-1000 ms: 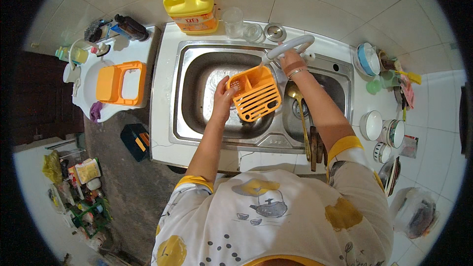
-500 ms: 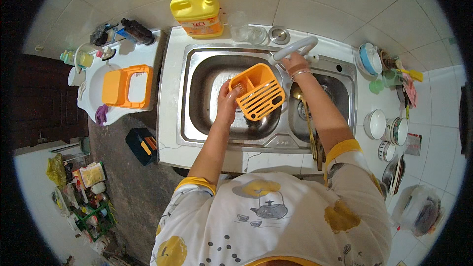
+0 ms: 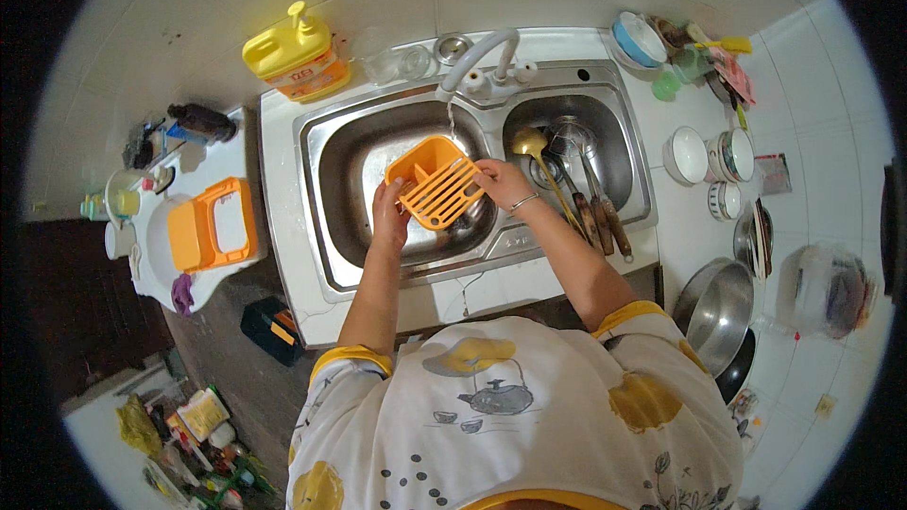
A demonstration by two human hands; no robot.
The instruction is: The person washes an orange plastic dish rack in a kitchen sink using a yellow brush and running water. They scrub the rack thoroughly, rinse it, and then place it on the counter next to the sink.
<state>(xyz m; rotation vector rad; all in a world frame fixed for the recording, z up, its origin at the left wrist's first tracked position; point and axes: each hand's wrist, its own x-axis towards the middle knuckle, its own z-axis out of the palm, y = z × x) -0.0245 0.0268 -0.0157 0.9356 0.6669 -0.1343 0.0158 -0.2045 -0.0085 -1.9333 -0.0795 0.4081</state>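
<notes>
The left grip (image 3: 390, 214) and right grip (image 3: 503, 184) both grasped the rack (image 3: 436, 191), one at each side, above the left basin (image 3: 342, 191); water (image 3: 452, 119) fell from the faucet (image 3: 470, 58) near the rack's far edge.

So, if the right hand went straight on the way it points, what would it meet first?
The right hand would meet the orange slotted holder it is touching; beyond, perhaps the running water, but depth is unclear.

Left forearm (image 3: 374, 297), bare, one: points toward 12 o'clock. Left hand (image 3: 389, 214), one: fingers curled, gripping. Right forearm (image 3: 572, 260), bare, one: slants toward 11 o'clock. Right hand (image 3: 504, 185), one: between 2 and 3 o'clock from the left, gripping.
</notes>
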